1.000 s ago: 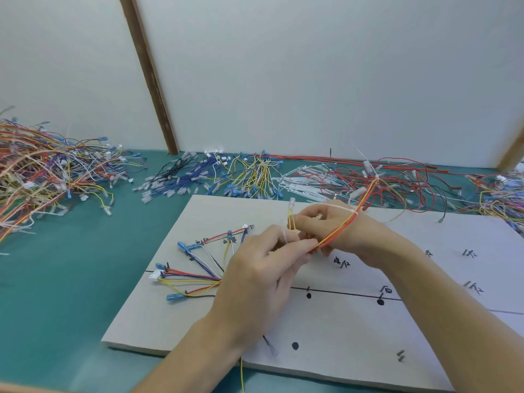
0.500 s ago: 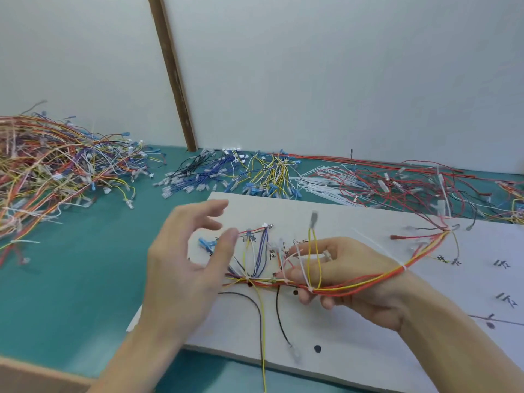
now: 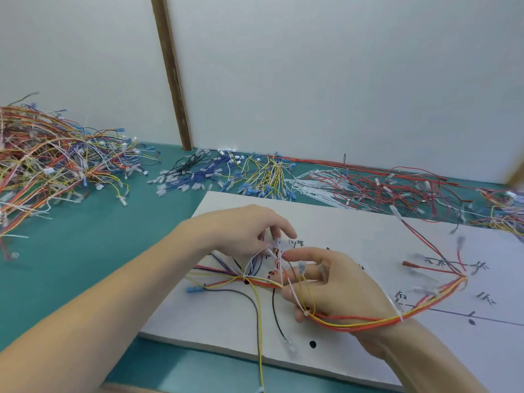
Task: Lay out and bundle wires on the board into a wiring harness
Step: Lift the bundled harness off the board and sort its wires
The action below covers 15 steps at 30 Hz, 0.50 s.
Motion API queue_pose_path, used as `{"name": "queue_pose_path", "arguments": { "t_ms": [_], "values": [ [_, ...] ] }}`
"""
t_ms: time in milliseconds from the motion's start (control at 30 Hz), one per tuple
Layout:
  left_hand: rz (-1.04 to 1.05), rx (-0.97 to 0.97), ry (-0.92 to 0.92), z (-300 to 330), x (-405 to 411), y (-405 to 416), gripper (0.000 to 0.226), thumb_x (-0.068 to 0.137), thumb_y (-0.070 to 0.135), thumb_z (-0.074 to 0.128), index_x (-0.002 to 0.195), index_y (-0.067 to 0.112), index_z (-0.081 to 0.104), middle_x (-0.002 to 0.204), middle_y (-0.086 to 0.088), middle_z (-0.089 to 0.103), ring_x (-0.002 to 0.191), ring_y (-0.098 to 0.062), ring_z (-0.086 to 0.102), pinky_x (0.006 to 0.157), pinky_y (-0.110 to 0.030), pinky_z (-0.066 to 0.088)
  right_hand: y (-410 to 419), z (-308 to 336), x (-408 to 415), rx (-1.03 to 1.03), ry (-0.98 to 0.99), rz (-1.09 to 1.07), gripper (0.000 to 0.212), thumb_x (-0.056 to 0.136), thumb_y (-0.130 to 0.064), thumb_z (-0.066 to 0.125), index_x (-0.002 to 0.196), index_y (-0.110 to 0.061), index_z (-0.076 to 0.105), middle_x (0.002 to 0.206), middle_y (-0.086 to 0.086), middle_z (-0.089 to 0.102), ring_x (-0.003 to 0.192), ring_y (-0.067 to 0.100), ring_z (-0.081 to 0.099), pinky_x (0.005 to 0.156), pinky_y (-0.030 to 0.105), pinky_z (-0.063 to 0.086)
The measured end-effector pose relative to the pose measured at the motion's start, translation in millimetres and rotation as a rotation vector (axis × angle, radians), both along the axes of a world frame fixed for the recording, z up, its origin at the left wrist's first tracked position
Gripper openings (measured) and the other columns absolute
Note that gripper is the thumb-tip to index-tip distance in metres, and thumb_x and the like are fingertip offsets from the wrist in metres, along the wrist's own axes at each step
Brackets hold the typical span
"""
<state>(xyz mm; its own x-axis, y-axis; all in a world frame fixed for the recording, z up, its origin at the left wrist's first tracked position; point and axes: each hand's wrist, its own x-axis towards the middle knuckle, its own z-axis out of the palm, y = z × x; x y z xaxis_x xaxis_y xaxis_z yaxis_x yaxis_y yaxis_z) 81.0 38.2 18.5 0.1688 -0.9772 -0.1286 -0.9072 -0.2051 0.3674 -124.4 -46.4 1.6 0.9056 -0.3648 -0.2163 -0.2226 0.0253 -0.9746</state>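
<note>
A white board [image 3: 354, 231] with black marks and dots lies on the teal table. Above it I hold a wire harness [image 3: 365, 324] of red, orange and yellow wires tied with white zip ties. My right hand [image 3: 337, 293], palm up, has its fingers curled around the bundle, which runs across the palm and loops off to the right. My left hand [image 3: 249, 231] pinches a white zip tie end [image 3: 276, 242] at the bundle's left part. Loose yellow and black wires [image 3: 259, 316] hang down from a tied knot over the board's front edge.
A large tangled heap of mixed wires [image 3: 51, 165] lies at the left. Sorted groups sit along the back wall: blue and black wires [image 3: 198, 174], yellow wires [image 3: 269, 177], white zip ties [image 3: 309, 188], red wires [image 3: 397, 188]. A wooden strip [image 3: 173, 80] runs up the wall.
My left hand has gone from open, away from the bundle, to pinching a zip tie at it. My right hand has turned palm up with the harness, which has swung out to the right.
</note>
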Motion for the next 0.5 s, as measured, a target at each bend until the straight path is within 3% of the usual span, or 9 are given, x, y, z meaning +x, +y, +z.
{"name": "queue_pose_path", "arguments": {
  "t_ms": [100,267,400,500],
  "values": [
    [-0.068,0.075,-0.063,8,8,-12,0.027,0.090,0.015,0.072,0.112,0.031,0.072,0.095,0.014,0.064,0.080,0.000,0.059,0.075,-0.023,0.047,0,-2,-3,-0.011,-0.019,-0.010,0.053,0.070,-0.006,0.079,0.120,-0.014,0.063,0.093,0.014,0.078,0.054,0.025,0.063,0.056,0.031,0.054],
    [-0.124,0.075,-0.160,6,12,-14,0.015,0.091,0.024,0.072,0.095,0.036,0.064,0.084,0.019,0.059,0.077,0.006,0.054,0.065,-0.016,0.037,3,-4,-3,0.096,-0.056,-0.040,0.051,0.071,0.000,0.077,0.118,-0.011,0.062,0.090,0.021,0.077,0.074,0.035,0.076,0.058,0.030,0.057],
    [-0.126,0.040,-0.072,7,14,-9,0.013,0.092,0.024,0.071,0.096,0.034,0.065,0.081,0.020,0.061,0.074,0.007,0.055,0.064,-0.011,0.037,6,-5,-2,0.044,-0.019,-0.068,0.040,0.073,-0.010,0.081,0.109,-0.013,0.065,0.084,0.021,0.076,0.068,0.037,0.075,0.061,0.038,0.060],
    [-0.112,0.035,-0.066,4,13,-9,0.022,0.091,0.020,0.071,0.111,0.030,0.068,0.087,0.018,0.060,0.078,0.002,0.055,0.071,-0.021,0.043,5,-1,-1,-0.004,0.053,-0.032,0.048,0.068,-0.019,0.083,0.112,-0.017,0.063,0.081,0.020,0.077,0.064,0.035,0.074,0.061,0.037,0.061]
  ]
}}
